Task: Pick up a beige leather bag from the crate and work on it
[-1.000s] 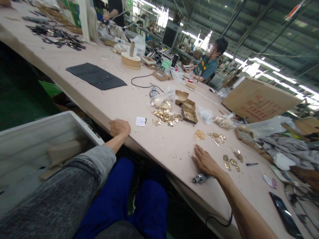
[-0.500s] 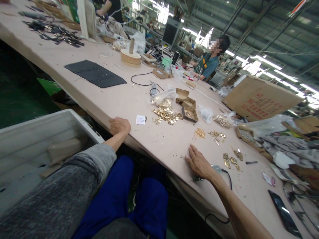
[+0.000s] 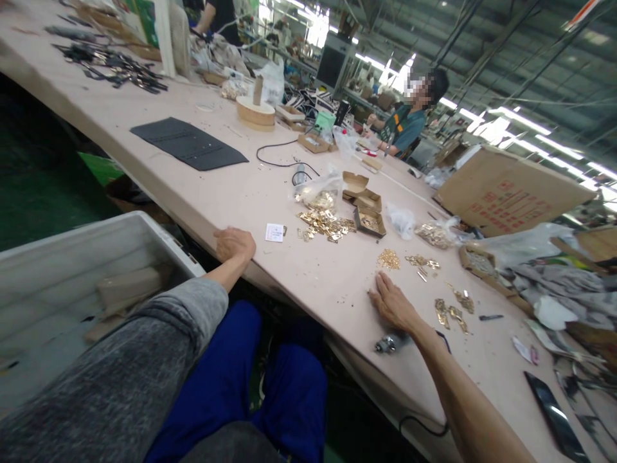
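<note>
My left hand (image 3: 235, 244) rests at the near table edge with its fingers curled in, and I see nothing in it. Just right of it lies a small white printed label (image 3: 274, 233) with a little metal plate at its side. My right hand (image 3: 394, 302) lies palm down on the table, fingers stretched out and holding nothing visible. Its fingertips are just short of a heap of tiny gold-coloured pieces (image 3: 388, 259). Below that wrist is a grey cylindrical tool (image 3: 387, 344) with a metal tip, partly hidden by the arm. Gold-coloured metal plates (image 3: 325, 224) spill from a plastic bag.
Small cardboard boxes (image 3: 369, 220) stand behind the plates. More metal pieces (image 3: 449, 314) lie to the right, near a phone (image 3: 549, 408). A black sheet (image 3: 189, 144) lies at the left. A white crate (image 3: 144, 225) stands below the table edge. A co-worker (image 3: 409, 125) sits across the table.
My right hand has slid forward, closer to the heap of tiny pieces, uncovering more of the grey tool. My left hand has stayed at the table edge.
</note>
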The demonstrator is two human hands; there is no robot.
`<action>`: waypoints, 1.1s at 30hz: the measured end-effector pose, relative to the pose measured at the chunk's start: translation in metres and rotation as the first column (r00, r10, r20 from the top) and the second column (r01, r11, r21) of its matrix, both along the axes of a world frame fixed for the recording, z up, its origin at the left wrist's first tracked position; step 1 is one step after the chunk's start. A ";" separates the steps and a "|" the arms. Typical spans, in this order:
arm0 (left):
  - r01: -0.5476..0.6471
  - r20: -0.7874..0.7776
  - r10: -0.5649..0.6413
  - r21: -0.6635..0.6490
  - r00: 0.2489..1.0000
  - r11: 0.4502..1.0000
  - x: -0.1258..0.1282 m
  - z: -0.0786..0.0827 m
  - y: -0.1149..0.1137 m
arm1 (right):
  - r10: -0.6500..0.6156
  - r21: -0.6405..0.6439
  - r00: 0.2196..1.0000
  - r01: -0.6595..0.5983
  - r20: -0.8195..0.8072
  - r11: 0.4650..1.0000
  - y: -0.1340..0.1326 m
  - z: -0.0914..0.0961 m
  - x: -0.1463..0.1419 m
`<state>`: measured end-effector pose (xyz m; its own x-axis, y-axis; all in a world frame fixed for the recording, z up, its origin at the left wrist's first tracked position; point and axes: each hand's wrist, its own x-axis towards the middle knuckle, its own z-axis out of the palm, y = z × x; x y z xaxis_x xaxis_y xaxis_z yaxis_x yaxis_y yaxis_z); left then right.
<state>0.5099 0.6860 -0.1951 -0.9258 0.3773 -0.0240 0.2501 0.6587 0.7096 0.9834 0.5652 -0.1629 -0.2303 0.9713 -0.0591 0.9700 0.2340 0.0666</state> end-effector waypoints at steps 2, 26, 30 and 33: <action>-0.002 -0.007 0.002 -0.006 1.000 1.000 0.000 -0.004 0.002 | -0.009 -0.034 1.000 0.010 0.006 0.999 -0.013 0.003 0.004; 0.008 0.011 -0.008 0.006 1.000 1.000 0.001 0.000 0.001 | -0.008 -0.142 0.992 0.026 0.123 0.989 -0.044 0.026 -0.005; -0.004 -0.016 0.004 0.012 1.000 1.000 0.001 -0.005 0.004 | -0.022 -0.094 0.996 0.030 0.091 0.995 -0.043 0.029 -0.004; -0.007 -0.025 0.007 0.019 1.000 1.000 0.001 -0.006 0.004 | -0.012 -0.050 0.997 0.015 0.075 0.999 -0.032 0.025 -0.008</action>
